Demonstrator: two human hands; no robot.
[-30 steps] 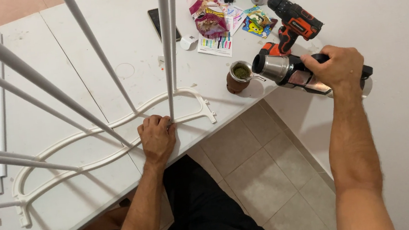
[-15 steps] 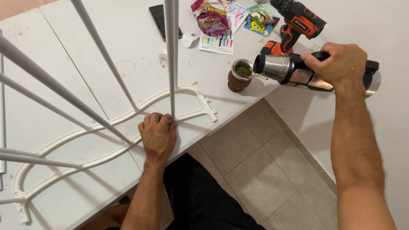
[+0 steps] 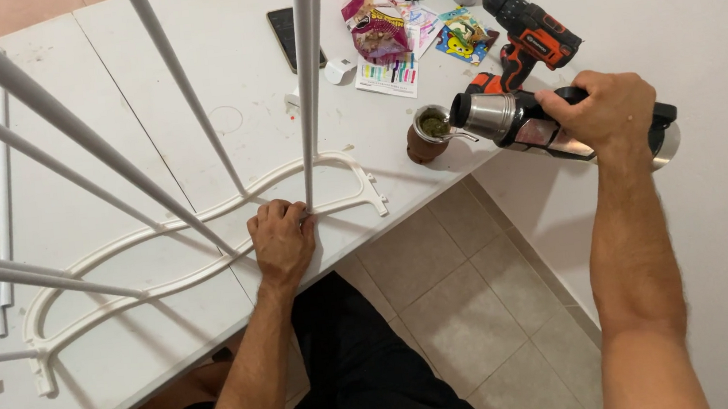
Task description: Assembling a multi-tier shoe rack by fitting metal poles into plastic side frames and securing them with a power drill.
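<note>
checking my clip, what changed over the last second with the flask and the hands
The right hand has tipped the steel flask further, bringing its mouth closer over the small cup. The left hand stayed pressed on the white curved frame; the drill did not move.

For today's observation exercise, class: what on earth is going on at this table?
A person sits at a white table. The right hand tips a steel flask toward a small brown cup of green herb at the table's edge. The left hand presses on a curved white plastic frame with thin white rods rising from it. An orange and black drill lies nearby.
</note>
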